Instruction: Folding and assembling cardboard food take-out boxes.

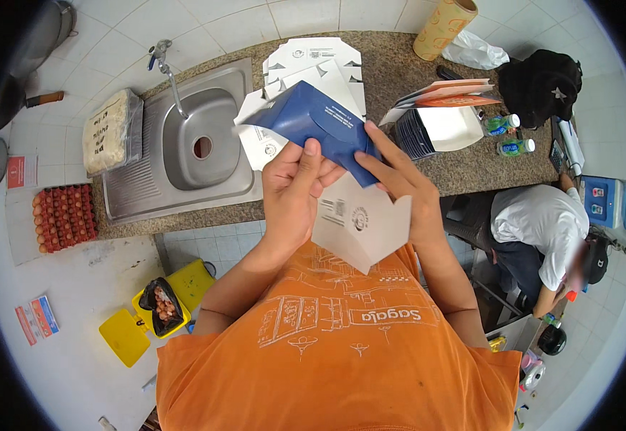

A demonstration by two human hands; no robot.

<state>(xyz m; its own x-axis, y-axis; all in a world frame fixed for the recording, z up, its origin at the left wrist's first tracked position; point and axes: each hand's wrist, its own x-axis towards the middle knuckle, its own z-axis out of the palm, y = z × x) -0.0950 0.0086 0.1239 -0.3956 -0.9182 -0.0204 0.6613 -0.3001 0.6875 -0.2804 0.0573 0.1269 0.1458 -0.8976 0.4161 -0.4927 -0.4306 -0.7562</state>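
A partly folded paper food box, blue with white flaps, is held up in front of my chest. My left hand grips its lower left part, the thumb pressed upright against the blue panel. At the right edge my right hand has its fingers over the blue side, their tips pressing along a fold. One white flap hangs down between my hands. Behind the box, flat white carton blanks lie piled on the counter. To the right stands a stack of folded blue boxes with white insides.
Left of the blanks is a steel sink with a tap, beside a wrapped pale package and egg trays. Small bottles, a black cap and a wrap roll occupy the counter's right. A person bends at far right.
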